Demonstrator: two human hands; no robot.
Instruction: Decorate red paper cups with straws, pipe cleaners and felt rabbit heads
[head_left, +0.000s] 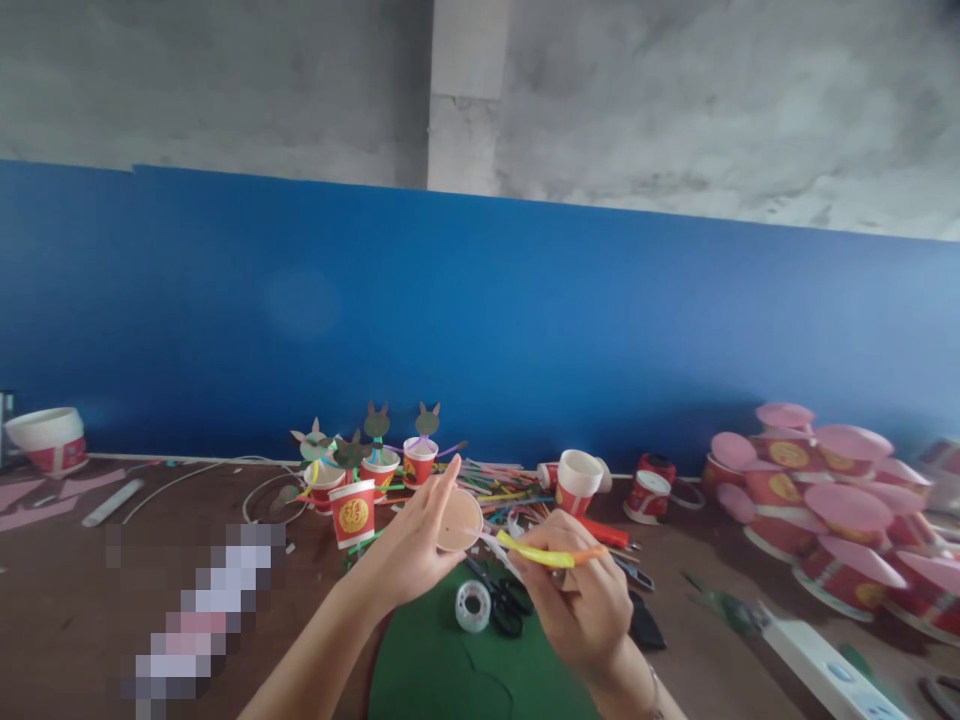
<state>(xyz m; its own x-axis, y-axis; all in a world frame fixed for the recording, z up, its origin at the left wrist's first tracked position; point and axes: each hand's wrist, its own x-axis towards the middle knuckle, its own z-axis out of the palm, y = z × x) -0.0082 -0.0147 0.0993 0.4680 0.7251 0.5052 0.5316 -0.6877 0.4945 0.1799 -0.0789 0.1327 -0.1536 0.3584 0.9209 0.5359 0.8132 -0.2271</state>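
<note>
My left hand [409,535] is around a paper cup, whose round beige face [459,520] is turned toward me. Whether that face is its base or its inside, I cannot tell. Just to the right, my right hand [574,590] is closed on a thin yellow-and-orange strip [536,552] that looks like a straw. A pale strip [499,550] lies between the cup and the right fingers. Below the hands, a roll of clear tape [473,606] and black scissors [510,605] rest on a green mat [450,670].
Red-and-white cups with paper animal heads [377,422] stand at the back left. Behind the hands lie many coloured strips [502,485] and a white-rimmed cup [579,478]. Cups with pink discs [847,505] are piled at right, near a white power strip [825,665]. A blue panel [480,320] borders the table.
</note>
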